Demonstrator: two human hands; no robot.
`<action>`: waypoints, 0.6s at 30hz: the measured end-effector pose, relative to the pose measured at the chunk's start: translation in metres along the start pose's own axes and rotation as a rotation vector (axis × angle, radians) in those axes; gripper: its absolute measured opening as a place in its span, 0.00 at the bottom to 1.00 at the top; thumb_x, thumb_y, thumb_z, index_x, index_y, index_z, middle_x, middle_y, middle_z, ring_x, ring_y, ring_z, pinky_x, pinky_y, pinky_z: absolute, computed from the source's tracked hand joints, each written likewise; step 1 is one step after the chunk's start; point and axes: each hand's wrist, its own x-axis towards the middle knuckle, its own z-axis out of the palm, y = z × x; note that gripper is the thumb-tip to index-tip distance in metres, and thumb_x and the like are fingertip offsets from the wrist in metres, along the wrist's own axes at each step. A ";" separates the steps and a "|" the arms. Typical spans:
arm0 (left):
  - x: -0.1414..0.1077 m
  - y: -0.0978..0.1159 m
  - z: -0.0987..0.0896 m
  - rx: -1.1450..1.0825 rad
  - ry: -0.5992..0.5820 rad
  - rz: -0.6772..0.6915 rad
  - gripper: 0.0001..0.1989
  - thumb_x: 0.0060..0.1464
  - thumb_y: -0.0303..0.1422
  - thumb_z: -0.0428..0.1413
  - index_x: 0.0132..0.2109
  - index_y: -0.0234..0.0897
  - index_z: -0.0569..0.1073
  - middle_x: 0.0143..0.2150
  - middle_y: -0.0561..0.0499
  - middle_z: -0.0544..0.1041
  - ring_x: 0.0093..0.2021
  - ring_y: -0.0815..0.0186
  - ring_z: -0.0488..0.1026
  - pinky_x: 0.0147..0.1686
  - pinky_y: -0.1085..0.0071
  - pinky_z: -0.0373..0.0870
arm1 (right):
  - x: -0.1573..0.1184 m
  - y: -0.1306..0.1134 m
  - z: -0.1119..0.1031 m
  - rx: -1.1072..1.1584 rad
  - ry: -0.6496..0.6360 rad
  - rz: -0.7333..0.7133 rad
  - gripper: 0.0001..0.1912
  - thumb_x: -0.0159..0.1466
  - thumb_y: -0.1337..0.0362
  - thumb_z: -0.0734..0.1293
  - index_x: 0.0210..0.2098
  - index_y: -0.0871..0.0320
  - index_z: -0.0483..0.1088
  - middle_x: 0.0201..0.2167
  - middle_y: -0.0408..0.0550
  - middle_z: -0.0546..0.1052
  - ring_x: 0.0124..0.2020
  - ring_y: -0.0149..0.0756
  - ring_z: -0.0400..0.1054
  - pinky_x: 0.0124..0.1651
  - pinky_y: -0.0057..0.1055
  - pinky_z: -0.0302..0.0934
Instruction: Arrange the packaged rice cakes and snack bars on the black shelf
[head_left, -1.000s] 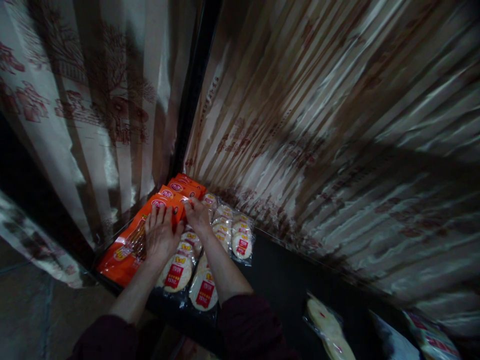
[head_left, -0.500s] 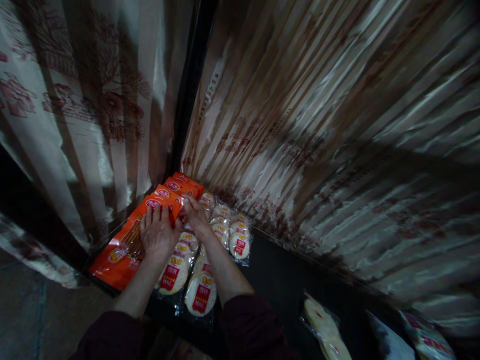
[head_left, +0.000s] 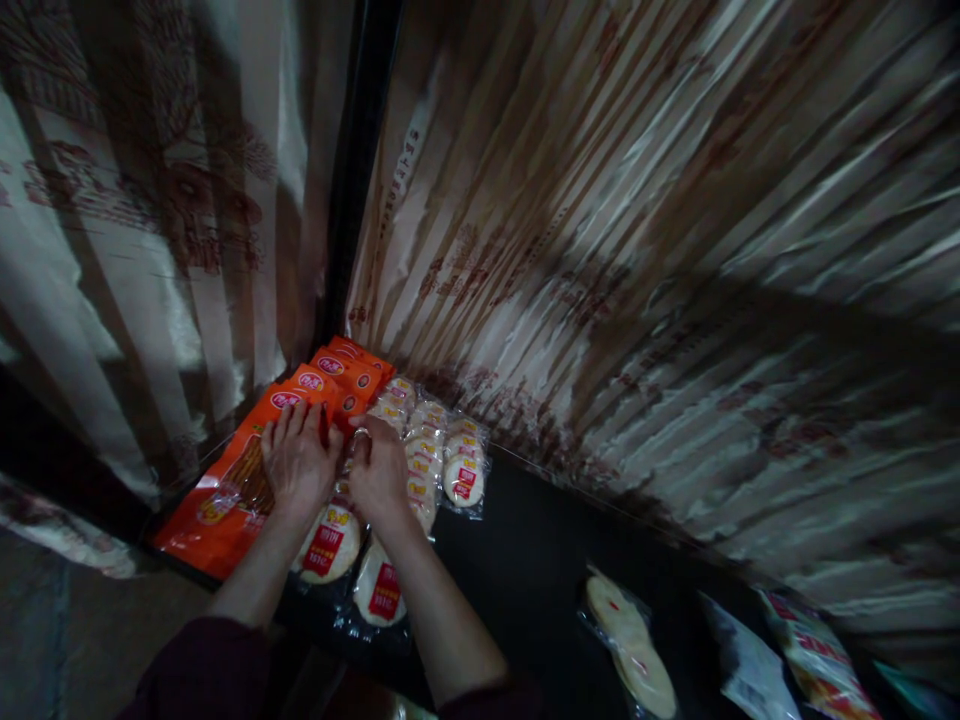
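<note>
My left hand [head_left: 300, 462] lies flat, fingers extended, on the front orange snack packet [head_left: 225, 505], which shows brown sticks on its front. More orange packets [head_left: 341, 365] overlap behind it, toward the corner. Close beside it on the right, my right hand [head_left: 381, 470] has its fingers bent downward over the wrapped rice crackers [head_left: 325, 545]. Its fingertips are partly hidden, so what they hold, if anything, does not show. Rows of these round white crackers with red labels run back alongside the packets, partly covered by my right hand and forearm.
Everything rests on a black shelf [head_left: 517, 550]. Printed, pleated curtains [head_left: 600, 250] hang behind and to the left, with a dark post [head_left: 360, 150] at the corner. A clear-wrapped pale snack [head_left: 634, 645] and several other bags [head_left: 814, 655] lie to the right.
My right hand has come away from the orange packet's top edge and moved down over the crackers. My left hand stays on the front packet. The view has shifted slightly.
</note>
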 end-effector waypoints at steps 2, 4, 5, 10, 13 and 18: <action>0.002 -0.001 -0.001 -0.014 -0.030 -0.003 0.23 0.58 0.36 0.44 0.55 0.29 0.70 0.59 0.36 0.68 0.61 0.52 0.61 0.61 0.53 0.51 | -0.007 -0.006 0.011 0.165 0.077 0.127 0.17 0.61 0.74 0.56 0.45 0.55 0.68 0.47 0.47 0.75 0.50 0.34 0.68 0.56 0.31 0.59; 0.004 -0.002 -0.001 -0.029 -0.062 -0.011 0.22 0.57 0.35 0.45 0.55 0.29 0.70 0.59 0.36 0.68 0.62 0.52 0.61 0.60 0.52 0.51 | -0.011 -0.010 0.023 0.277 0.108 0.187 0.16 0.63 0.71 0.55 0.47 0.55 0.66 0.48 0.47 0.74 0.50 0.32 0.68 0.55 0.30 0.60; 0.004 -0.003 -0.002 -0.035 -0.072 -0.014 0.22 0.57 0.34 0.45 0.54 0.30 0.70 0.59 0.37 0.68 0.62 0.53 0.61 0.60 0.52 0.52 | -0.013 -0.012 0.029 0.304 0.122 0.198 0.16 0.64 0.70 0.54 0.48 0.56 0.66 0.48 0.48 0.74 0.50 0.32 0.68 0.55 0.30 0.61; 0.006 -0.006 -0.001 -0.048 -0.054 0.001 0.21 0.57 0.35 0.46 0.53 0.30 0.71 0.58 0.37 0.70 0.61 0.53 0.62 0.61 0.54 0.52 | -0.013 -0.006 0.039 0.292 0.180 0.160 0.15 0.64 0.69 0.53 0.46 0.57 0.66 0.46 0.49 0.75 0.50 0.32 0.68 0.56 0.31 0.60; 0.005 -0.007 0.001 -0.047 -0.054 0.003 0.22 0.57 0.36 0.46 0.53 0.29 0.71 0.56 0.38 0.71 0.61 0.54 0.62 0.62 0.56 0.51 | -0.011 0.000 0.038 0.226 0.188 0.066 0.15 0.63 0.70 0.54 0.46 0.57 0.67 0.46 0.50 0.75 0.49 0.34 0.68 0.56 0.33 0.59; 0.005 -0.010 0.002 -0.071 -0.039 0.015 0.21 0.56 0.35 0.46 0.53 0.33 0.72 0.56 0.41 0.72 0.60 0.54 0.63 0.61 0.55 0.52 | -0.012 0.002 0.039 0.100 0.179 -0.100 0.15 0.64 0.69 0.56 0.45 0.59 0.70 0.45 0.54 0.75 0.49 0.38 0.66 0.56 0.37 0.59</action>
